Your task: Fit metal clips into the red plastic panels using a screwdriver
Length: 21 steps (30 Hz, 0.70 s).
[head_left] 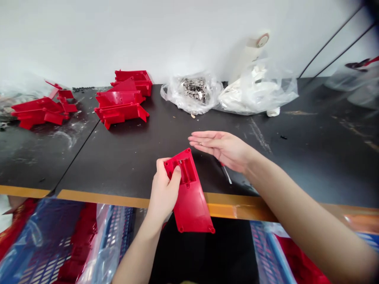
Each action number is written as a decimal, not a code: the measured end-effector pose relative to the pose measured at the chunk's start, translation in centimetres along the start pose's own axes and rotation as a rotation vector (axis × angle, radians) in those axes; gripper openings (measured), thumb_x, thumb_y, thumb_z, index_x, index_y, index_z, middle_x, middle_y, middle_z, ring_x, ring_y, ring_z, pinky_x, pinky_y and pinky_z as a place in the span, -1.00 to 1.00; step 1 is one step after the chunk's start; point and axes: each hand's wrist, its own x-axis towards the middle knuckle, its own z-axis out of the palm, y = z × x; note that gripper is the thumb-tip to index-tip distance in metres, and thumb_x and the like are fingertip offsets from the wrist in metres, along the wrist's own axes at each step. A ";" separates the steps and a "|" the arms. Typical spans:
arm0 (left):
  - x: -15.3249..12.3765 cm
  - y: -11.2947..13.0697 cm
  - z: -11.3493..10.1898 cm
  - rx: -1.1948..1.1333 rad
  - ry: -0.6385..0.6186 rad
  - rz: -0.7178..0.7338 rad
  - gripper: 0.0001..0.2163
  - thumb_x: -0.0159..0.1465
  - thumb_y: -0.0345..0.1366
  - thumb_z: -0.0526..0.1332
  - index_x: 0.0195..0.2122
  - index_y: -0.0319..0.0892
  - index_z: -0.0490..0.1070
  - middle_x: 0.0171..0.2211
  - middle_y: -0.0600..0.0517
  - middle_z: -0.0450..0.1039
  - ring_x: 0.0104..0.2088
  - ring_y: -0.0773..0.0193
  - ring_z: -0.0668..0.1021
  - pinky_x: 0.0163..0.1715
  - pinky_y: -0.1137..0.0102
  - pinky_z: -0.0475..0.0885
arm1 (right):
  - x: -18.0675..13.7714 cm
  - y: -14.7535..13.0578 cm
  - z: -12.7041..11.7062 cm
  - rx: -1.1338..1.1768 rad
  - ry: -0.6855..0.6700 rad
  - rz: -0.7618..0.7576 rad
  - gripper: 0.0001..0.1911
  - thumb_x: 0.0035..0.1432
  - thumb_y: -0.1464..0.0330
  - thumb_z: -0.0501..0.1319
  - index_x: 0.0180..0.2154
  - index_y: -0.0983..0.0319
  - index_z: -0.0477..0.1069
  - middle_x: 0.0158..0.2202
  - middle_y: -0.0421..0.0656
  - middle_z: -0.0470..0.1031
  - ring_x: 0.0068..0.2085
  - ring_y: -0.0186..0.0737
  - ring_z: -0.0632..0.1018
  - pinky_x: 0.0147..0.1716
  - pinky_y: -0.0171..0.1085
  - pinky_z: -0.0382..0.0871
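Note:
My left hand (166, 185) grips a red plastic panel (192, 209) by its upper left side, thumb on the front near a recessed compartment. The panel is tilted, its lower end past the table's front edge. Small metal parts (181, 161) show at the top of the recess. Just right of the panel and apart from it, my right hand (222, 148) points left with long, straight fingers. Its thumb presses against them, with a tiny speck at the tip, too small to name. Under this hand lies a screwdriver (227, 174), its red handle partly hidden.
Red plastic parts (121, 112) are stacked at the back left, with more red parts (41, 110) farther left. A clear bag of small metal pieces (195, 90) and a bag of white items (251, 92) stand by the wall. Blue crates (118, 228) sit below the table edge.

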 end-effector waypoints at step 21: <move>0.0 -0.4 0.2 -0.042 0.015 0.001 -0.75 0.27 -0.24 0.20 -0.05 -0.06 0.23 -0.17 0.03 0.48 -0.24 0.23 0.55 -0.23 0.33 0.44 | -1.6 0.9 1.5 -0.153 -0.026 -0.359 -0.78 -0.14 0.45 0.43 -0.36 0.23 0.50 -0.25 -0.14 0.66 -0.22 -0.24 0.65 -0.11 -0.18 0.56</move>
